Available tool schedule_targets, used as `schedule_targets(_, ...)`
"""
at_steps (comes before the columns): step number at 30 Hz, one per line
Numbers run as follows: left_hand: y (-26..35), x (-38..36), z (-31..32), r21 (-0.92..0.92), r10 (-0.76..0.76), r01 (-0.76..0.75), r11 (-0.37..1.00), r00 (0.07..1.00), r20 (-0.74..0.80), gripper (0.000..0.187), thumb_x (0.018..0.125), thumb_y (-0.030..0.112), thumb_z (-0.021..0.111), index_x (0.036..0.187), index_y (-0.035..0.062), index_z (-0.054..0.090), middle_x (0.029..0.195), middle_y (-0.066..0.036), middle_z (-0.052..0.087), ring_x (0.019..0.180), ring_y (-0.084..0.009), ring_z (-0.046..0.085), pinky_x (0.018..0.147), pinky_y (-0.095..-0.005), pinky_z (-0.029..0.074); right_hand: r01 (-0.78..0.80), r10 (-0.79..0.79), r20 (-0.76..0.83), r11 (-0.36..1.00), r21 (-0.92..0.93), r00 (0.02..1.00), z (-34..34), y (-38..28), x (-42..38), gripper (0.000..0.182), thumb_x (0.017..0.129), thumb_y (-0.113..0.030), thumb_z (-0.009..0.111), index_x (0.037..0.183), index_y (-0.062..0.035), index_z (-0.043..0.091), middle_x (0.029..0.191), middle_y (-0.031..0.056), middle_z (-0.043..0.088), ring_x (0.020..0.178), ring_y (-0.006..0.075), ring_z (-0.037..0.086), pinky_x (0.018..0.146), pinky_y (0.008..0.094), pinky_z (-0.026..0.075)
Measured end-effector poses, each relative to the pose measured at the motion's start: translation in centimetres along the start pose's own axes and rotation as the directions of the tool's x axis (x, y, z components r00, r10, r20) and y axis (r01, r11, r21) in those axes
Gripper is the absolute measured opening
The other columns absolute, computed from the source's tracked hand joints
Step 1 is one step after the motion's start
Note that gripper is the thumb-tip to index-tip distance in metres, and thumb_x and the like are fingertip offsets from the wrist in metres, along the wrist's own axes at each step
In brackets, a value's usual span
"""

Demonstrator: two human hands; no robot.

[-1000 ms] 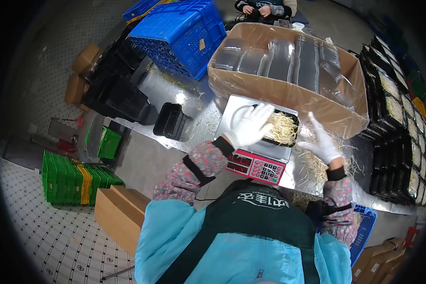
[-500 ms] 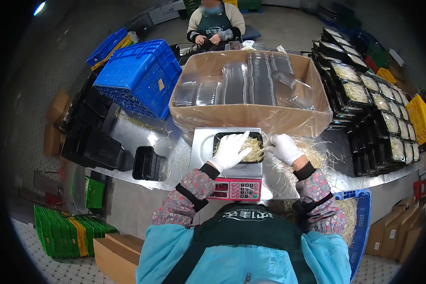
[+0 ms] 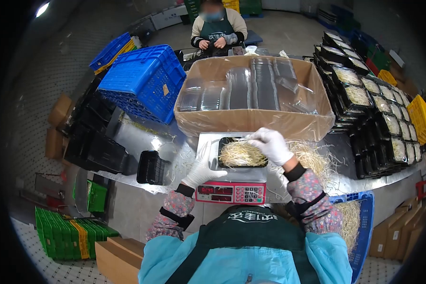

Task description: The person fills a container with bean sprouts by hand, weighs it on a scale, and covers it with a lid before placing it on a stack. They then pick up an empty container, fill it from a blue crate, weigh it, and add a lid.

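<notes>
A black plastic tray (image 3: 219, 152) heaped with bean sprouts (image 3: 241, 154) sits on the metal pan of a weighing scale (image 3: 230, 191) with a lit red display. My right hand (image 3: 273, 146), in a white glove, is over the tray's back right part, its fingers pinched together on a few bean sprouts at the heap's far edge. To the left of the tray, my gloved left hand (image 3: 204, 171) lies at the pan's front left edge. Its fingers are apart and hold nothing. A loose pile of bean sprouts (image 3: 312, 158) lies right of the scale.
Behind the scale stands a carton (image 3: 255, 122) of clear lids. A blue crate (image 3: 142, 80) and an unfilled black tray (image 3: 150, 168) are on the left. Stacked filled trays (image 3: 357, 96) rise on the right. A blue basket (image 3: 364, 227) holds more sprouts. Across the table sits a co-worker (image 3: 217, 28).
My left hand has moved off the sprouts, left and toward me, uncovering the tray. My right hand has shifted left over the tray. The view has shifted slightly.
</notes>
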State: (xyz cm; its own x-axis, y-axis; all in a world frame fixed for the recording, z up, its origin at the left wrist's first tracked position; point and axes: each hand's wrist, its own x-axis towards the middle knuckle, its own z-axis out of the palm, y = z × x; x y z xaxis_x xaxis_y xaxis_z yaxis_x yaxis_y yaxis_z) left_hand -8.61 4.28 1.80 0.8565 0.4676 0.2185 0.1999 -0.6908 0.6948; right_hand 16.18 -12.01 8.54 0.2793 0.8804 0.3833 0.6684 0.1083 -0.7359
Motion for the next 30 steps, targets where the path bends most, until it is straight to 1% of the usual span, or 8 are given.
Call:
schedule_targets(2, -0.3, -0.4, 0.8, 0.096, 0.029, -0.029, 0.995, 1.0, -0.005, 0.117, 0.061, 0.036, 0.089, 0.149, -0.0047, 0.024, 0.148, -0.028, 0.033, 0.142, -0.0412, 0.028, 0.118, -0.0443, 0.024, 0.027, 0.027, 0.15, 0.937, -0.348, 0.988, 3.3, 2.2, -0.1, 0.024, 0.086, -0.026, 0.071, 0.102, -0.0093, 0.074, 0.105, 0.01, 0.068, 0.101, 0.0273, 0.064, 0.087, 0.0386, 0.051)
schedule_targets(6, 0.4, -0.2, 0.1, 0.152, 0.093, -0.091, 0.984, 0.996, -0.005, 0.12, 0.058, 0.04, 0.089, 0.148, -0.0049, 0.024, 0.147, -0.028, 0.035, 0.141, -0.0419, 0.029, 0.117, -0.0466, 0.024, -0.02, 0.079, 0.164, 0.942, -0.335, 0.983, 2.9, 2.3, -0.6, 0.037, 0.085, -0.029, 0.071, 0.117, -0.0104, 0.069, 0.125, 0.0139, 0.061, 0.119, 0.03, 0.055, 0.099, 0.0414, 0.045)
schedule_targets(9, 2.0, 1.3, 0.6, 0.264, 0.182, -0.172, 0.949, 0.983, -0.013, 0.117, 0.059, 0.046, 0.086, 0.148, -0.0041, 0.028, 0.147, -0.029, 0.035, 0.14, -0.0423, 0.031, 0.116, -0.0485, 0.025, 0.066, -0.019, 0.169, 0.959, -0.276, 0.985, 2.3, 2.8, 0.3, 0.06, 0.087, -0.031, 0.069, 0.138, -0.0056, 0.051, 0.137, 0.0201, 0.053, 0.128, 0.0352, 0.048, 0.111, 0.0412, 0.037)
schedule_targets(14, 3.3, 5.8, 4.1, 0.226, 0.265, -0.291, 0.93, 0.954, 0.138, 0.095, 0.067, 0.047, 0.079, 0.139, -0.0022, 0.042, 0.138, -0.023, 0.048, 0.128, -0.0378, 0.046, 0.108, -0.0456, 0.036, 0.134, 0.034, 0.31, 0.853, -0.505, 0.95, 6.4, 3.4, -1.2, 0.059, 0.094, -0.039, 0.055, 0.133, 0.0039, 0.048, 0.138, 0.0243, 0.049, 0.131, 0.038, 0.045, 0.11, 0.0443, 0.034)
schedule_targets(17, 2.5, 6.2, 5.5, 0.222, 0.228, -0.248, 0.943, 0.967, 0.111, 0.08, 0.068, 0.042, 0.077, 0.131, -0.0009, 0.049, 0.129, -0.021, 0.054, 0.12, -0.0378, 0.051, 0.105, -0.045, 0.039, 0.0, 0.09, 0.151, 0.86, -0.51, 0.984, 7.7, 4.4, -3.4, 0.056, 0.096, -0.034, 0.051, 0.136, 0.0056, 0.046, 0.134, 0.0275, 0.051, 0.127, 0.0403, 0.048, 0.107, 0.0461, 0.038)
schedule_targets(24, 1.2, 8.1, 7.4, 0.371, 0.119, -0.177, 0.912, 0.978, 0.174, 0.061, 0.072, 0.038, 0.072, 0.119, 0.0019, 0.055, 0.111, -0.017, 0.058, 0.105, -0.0359, 0.056, 0.094, -0.0438, 0.046, -0.312, 0.37, 0.108, 0.881, -0.356, 0.923, 9.8, 5.7, -1.2, 0.057, 0.095, -0.035, 0.047, 0.133, 0.0077, 0.047, 0.116, 0.0285, 0.059, 0.11, 0.0426, 0.055, 0.098, 0.0464, 0.042)
schedule_targets(28, 1.4, 8.3, 7.1, 0.417, 0.147, -0.207, 0.885, 0.974, 0.173, 0.056, 0.072, 0.041, 0.071, 0.113, 0.0051, 0.056, 0.105, -0.014, 0.058, 0.101, -0.0327, 0.057, 0.083, -0.0462, 0.049, -0.265, 0.293, 0.063, 0.923, -0.279, 0.954, 9.8, 6.6, -1.5, 0.061, 0.094, -0.04, 0.046, 0.135, 0.0056, 0.045, 0.116, 0.0294, 0.059, 0.108, 0.0444, 0.057, 0.098, 0.049, 0.042)
schedule_targets(30, 1.7, 7.7, 6.8, 0.376, 0.159, -0.213, 0.902, 0.973, 0.169, 0.061, 0.071, 0.043, 0.072, 0.116, 0.0037, 0.056, 0.109, -0.015, 0.058, 0.104, -0.0342, 0.056, 0.086, -0.0463, 0.048, -0.235, 0.261, 0.101, 0.948, -0.215, 0.96, 9.3, 6.5, -2.0, 0.064, 0.094, -0.04, 0.05, 0.14, 0.0041, 0.043, 0.125, 0.032, 0.056, 0.118, 0.0454, 0.053, 0.105, 0.0468, 0.038)
